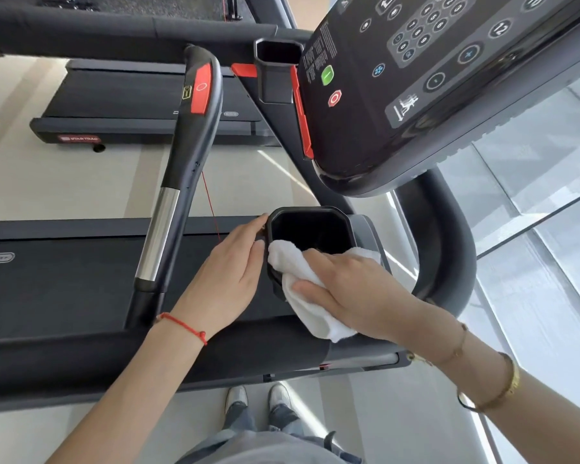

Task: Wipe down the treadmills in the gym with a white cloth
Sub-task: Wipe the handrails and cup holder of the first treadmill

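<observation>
Right hand, fingers curled on white cloth at cup holder; at 9 o'clock, left hand, flat against its rim.

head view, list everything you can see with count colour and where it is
white cloth: one, white, draped over the near rim of the near cup holder
cup holders: two, black, near one below the console, far one at the console's far side
console: one, black with green and red buttons, upper right
handlebar: one, black with red panel and silver section, centre left
treadmill belt: one, dark grey, left, under the handlebar
second treadmill: one, black, beyond on the floor
shoes: two, white, bottom centre
left hand: one, red string on the wrist, fingers on the near cup holder's left side
right hand: one, gold bracelets on the wrist, presses the white cloth
</observation>
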Available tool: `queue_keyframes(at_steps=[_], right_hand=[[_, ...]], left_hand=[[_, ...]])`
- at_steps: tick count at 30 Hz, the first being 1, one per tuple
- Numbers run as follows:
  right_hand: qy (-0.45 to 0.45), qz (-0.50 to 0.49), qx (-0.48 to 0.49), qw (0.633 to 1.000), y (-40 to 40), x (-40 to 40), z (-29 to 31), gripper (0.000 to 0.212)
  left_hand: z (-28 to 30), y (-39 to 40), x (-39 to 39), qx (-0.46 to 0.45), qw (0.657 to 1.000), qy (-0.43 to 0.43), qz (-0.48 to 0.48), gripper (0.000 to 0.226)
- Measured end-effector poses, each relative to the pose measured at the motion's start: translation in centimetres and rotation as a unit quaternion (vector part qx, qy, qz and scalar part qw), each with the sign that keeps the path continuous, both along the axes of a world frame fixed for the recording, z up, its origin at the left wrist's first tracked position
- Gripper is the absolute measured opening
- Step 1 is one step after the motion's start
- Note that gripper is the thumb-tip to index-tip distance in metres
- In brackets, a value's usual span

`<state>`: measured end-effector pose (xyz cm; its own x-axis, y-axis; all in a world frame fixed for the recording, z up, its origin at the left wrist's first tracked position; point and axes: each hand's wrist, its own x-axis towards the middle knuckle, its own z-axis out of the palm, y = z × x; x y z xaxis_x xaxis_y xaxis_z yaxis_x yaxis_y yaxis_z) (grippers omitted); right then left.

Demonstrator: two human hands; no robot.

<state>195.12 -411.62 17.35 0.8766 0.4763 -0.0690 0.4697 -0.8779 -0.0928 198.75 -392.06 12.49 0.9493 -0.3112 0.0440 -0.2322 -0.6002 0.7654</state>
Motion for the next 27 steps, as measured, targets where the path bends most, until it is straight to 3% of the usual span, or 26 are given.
queue_keyframes(at_steps=[4,9,14,19,22,26,27], right_hand=[[-0.051,-0.025,0.068,0.996,-2.0,-2.8,0.4,0.026],[-0.014,-0.214,0.205,0.955,-2.7,-5.4,-0.4,0.039],[-0.121,-0.291,0.254,0.914,-3.6,-3.6,-0.6,0.045],[0.054,-0.269,0.320,0.907,-3.7,-0.7,-2.6,0.048],[0.096,-0.309,0.324,0.889,-4.3,2.3,-2.8,0.017],[0.131,-0.279,0.317,0.897,-5.0,2.0,-2.6,0.013],[0.116,-0.250,0.307,0.911,-4.9,0.7,-2.4,0.026]], left_hand=[[0.2,0.0,-0.2,0.007,1.000,-0.003,-0.003,0.048],[0.2,-0.1,-0.3,0.022,1.000,-0.016,-0.003,0.049],[0.2,-0.1,-0.5,0.038,0.999,-0.022,-0.008,0.051],[0.2,-0.2,-0.4,0.039,0.999,-0.023,-0.003,0.050],[0.1,-0.3,-0.3,0.043,0.999,-0.020,-0.003,0.050],[0.1,-0.3,-0.3,0.034,0.999,-0.014,0.002,0.049],[0.1,-0.2,-0.3,0.030,0.999,-0.013,0.005,0.049]])
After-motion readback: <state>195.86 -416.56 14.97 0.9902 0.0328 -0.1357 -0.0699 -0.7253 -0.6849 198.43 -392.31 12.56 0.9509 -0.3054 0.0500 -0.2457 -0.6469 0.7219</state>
